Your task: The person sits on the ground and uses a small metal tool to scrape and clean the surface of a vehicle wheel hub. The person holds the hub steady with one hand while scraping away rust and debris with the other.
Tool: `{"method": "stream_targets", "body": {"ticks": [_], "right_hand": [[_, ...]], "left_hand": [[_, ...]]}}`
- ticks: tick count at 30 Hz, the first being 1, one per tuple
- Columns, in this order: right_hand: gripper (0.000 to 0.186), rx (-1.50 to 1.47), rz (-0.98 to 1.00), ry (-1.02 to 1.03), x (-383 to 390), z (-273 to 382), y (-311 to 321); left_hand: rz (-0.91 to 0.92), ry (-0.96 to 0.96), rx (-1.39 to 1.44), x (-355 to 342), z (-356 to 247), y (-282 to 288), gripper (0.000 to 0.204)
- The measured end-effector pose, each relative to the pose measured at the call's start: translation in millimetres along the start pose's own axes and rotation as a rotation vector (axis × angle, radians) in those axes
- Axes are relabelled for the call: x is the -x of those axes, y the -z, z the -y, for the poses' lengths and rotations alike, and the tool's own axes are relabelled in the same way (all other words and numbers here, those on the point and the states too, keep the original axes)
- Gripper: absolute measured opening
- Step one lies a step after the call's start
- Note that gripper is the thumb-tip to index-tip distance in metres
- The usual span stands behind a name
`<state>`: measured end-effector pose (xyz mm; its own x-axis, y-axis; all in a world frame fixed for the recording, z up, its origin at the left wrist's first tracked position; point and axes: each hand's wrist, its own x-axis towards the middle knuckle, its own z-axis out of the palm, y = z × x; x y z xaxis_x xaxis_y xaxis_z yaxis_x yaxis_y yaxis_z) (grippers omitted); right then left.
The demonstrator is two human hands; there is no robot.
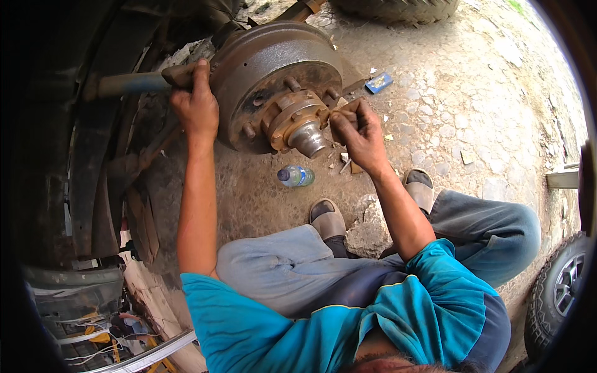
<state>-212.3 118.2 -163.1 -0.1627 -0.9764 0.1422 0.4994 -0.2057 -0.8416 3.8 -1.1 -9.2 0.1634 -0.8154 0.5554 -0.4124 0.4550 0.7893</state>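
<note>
A metal drum [267, 81] was on the far side, left of centre. The left hand [196, 105] was at its left edge; the right hand [362, 133] curled just right of its rusty hub [298, 119]. Whether either grip held anything could not be told. A plastic bottle [296, 176] was nearer, on the ground [448, 93].

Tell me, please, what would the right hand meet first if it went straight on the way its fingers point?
The right hand would probably meet the rusty hub first, just to its left. Depth is unclear, so they may already be touching.
</note>
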Motion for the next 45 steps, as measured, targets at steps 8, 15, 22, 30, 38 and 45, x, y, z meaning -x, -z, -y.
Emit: {"method": "stream_targets", "body": {"ticks": [8, 15, 22, 30, 38, 45], "right_hand": [[0.014, 0.099, 0.012, 0.006, -1, 2, 4], [0.014, 0.097, -0.027, 0.064, -2, -14, -4], [0.013, 0.146, -0.055, 0.098, -4, -10, -6], [0.016, 0.183, -0.037, 0.012, -4, -7, -5], [0.018, 0.198, -0.102, 0.047, -2, -3, -12], [0.018, 0.272, -0.095, 0.072, -5, 0, -12]], "left_hand": [[-0.023, 0.065, 0.020, 3, -9, -3, 0.029], [-0.015, 0.064, -0.001, 2, -5, -3, 0.030], [-0.023, 0.028, -0.036, 0, -6, 1, 0.032], [-0.030, 0.063, -0.051, 1, -12, -2, 0.035], [-0.031, 0.038, -0.101, 1, -2, -2, 0.033], [-0.005, 0.048, -0.036, 0, -6, 2, 0.033]]}}
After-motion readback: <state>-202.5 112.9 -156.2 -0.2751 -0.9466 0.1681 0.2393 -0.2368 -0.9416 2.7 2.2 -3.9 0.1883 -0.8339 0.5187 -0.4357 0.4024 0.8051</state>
